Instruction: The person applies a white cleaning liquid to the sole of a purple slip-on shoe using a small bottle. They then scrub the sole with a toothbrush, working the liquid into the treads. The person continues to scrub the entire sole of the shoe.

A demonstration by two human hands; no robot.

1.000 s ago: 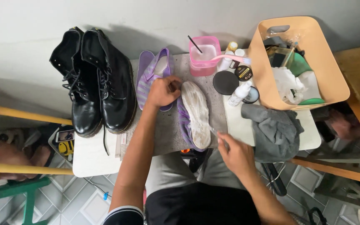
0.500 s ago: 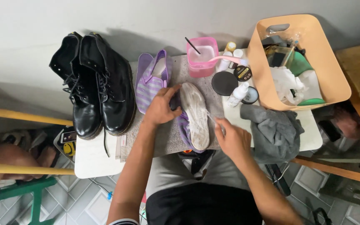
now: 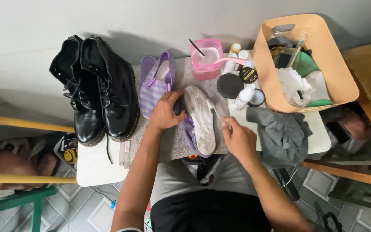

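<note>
A purple striped shoe (image 3: 200,122) lies tipped over on a grey mat (image 3: 174,144), its dirty white sole facing up. My left hand (image 3: 165,114) grips the shoe's left side, fingers wrapped over the upper. My right hand (image 3: 238,138) is at the sole's right edge, pinching a small thin tool (image 3: 218,114) whose tip touches the sole; I cannot tell what kind of tool it is. The matching purple shoe (image 3: 154,83) rests upright just beyond my left hand.
A pair of black lace-up boots (image 3: 95,86) stands at the left of the white table (image 3: 93,165). At the back are a pink cup (image 3: 207,58), small bottles (image 3: 243,95) and a black round tin (image 3: 229,85). A grey cloth (image 3: 282,133) and a tan basket (image 3: 342,73) sit to the right.
My right hand rose from the table's near edge to the sole's right side. My left hand slid from the shoe's far end down onto its left side.
</note>
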